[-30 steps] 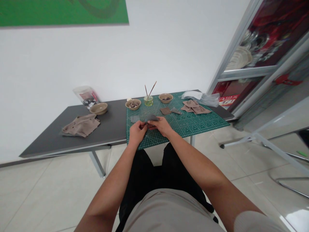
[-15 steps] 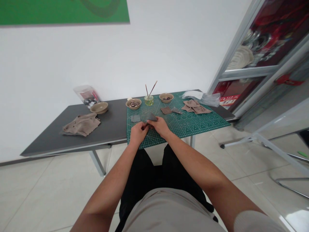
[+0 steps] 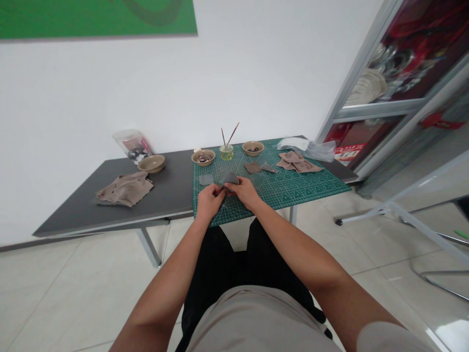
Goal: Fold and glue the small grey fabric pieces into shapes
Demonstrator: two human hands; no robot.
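Above the front part of the green cutting mat (image 3: 300, 188), my right hand (image 3: 246, 190) grips a small grey sheet (image 3: 229, 178) between thumb and fingers. My left hand (image 3: 209, 200) is pinched closed close beside it, on something small and dark that I cannot make out. The fingertips of both hands nearly meet. Behind my left hand lies a pale grey square (image 3: 205, 180). A brown square (image 3: 252, 167) and a small grey piece in clear wrap (image 3: 269, 167) lie behind my right hand.
Farther back stand two bowls (image 3: 203, 157) (image 3: 253, 148) with small pieces and a glass jar (image 3: 226, 152) with two sticks. Brown cloth (image 3: 298, 162) and a plastic bag (image 3: 315, 149) lie right. Left are another cloth (image 3: 126, 189), a bowl (image 3: 151, 164) and a clear bag (image 3: 132, 145).
The grey sheet in my right hand has changed its tilt and now looks more rounded at its top. Both hands have stayed nearly in place.
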